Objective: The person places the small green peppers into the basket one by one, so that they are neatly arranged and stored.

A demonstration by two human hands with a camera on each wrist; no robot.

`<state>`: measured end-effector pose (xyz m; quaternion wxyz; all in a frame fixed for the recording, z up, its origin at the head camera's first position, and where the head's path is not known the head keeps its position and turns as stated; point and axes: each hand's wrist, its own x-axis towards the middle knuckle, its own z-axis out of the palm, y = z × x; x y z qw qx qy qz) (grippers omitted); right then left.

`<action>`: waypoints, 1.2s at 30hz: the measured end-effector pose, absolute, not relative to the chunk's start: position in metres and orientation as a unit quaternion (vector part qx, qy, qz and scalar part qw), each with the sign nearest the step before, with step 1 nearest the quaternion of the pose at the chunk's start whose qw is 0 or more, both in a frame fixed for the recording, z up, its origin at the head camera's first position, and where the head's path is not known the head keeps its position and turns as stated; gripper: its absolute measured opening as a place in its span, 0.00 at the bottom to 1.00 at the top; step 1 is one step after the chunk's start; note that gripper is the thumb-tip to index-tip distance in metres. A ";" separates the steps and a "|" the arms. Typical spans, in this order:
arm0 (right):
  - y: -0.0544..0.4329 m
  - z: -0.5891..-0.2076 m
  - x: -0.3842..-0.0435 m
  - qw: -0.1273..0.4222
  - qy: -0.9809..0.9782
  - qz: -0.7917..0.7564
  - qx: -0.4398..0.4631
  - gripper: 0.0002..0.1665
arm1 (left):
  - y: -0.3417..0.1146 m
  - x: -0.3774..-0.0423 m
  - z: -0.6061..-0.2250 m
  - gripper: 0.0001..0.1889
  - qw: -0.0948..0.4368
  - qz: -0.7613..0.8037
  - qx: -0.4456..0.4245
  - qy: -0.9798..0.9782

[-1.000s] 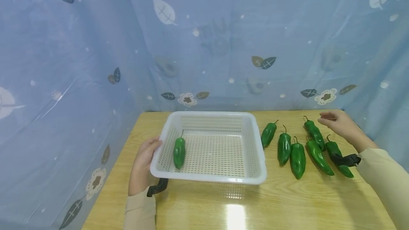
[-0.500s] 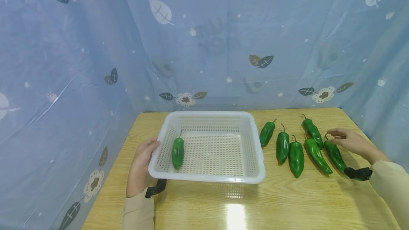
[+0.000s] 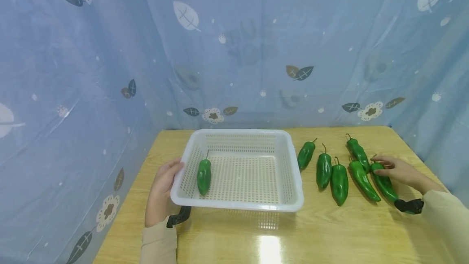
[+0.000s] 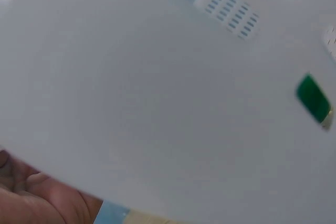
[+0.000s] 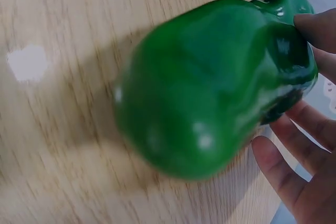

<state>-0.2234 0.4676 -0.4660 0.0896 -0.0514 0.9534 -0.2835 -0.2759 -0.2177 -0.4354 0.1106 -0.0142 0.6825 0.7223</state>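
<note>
My left hand (image 3: 163, 184) grips the left rim of a white perforated plastic basket (image 3: 238, 205), which stands tilted toward me. One green pepper (image 3: 204, 178) lies inside near its left wall. In the left wrist view the basket's pale wall (image 4: 136, 87) fills most of the picture, and part of my left hand (image 4: 47, 200) shows at the lower left. At the far right, my right hand (image 3: 403, 173) holds the stem end of a green pepper (image 3: 385, 187) between thumb and fingers. That pepper (image 5: 194, 87) appears large against the table in the right wrist view.
Several more green peppers (image 3: 339, 184) lie on the wooden table (image 3: 322, 231) between the basket and my right hand. The nearest to the held one is a slim curved pepper (image 3: 364, 180). A blue patterned curtain (image 3: 234, 52) encloses the table behind and at the sides.
My right hand has come down and nearer from the table's back right, and its fingers have closed around the rightmost pepper. The left hand and the basket stay in place.
</note>
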 end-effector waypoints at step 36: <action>0.464 -0.476 -0.216 0.055 0.959 -0.277 0.007 0.39 | -0.216 -0.275 -0.430 0.25 0.107 0.709 -0.014 0.697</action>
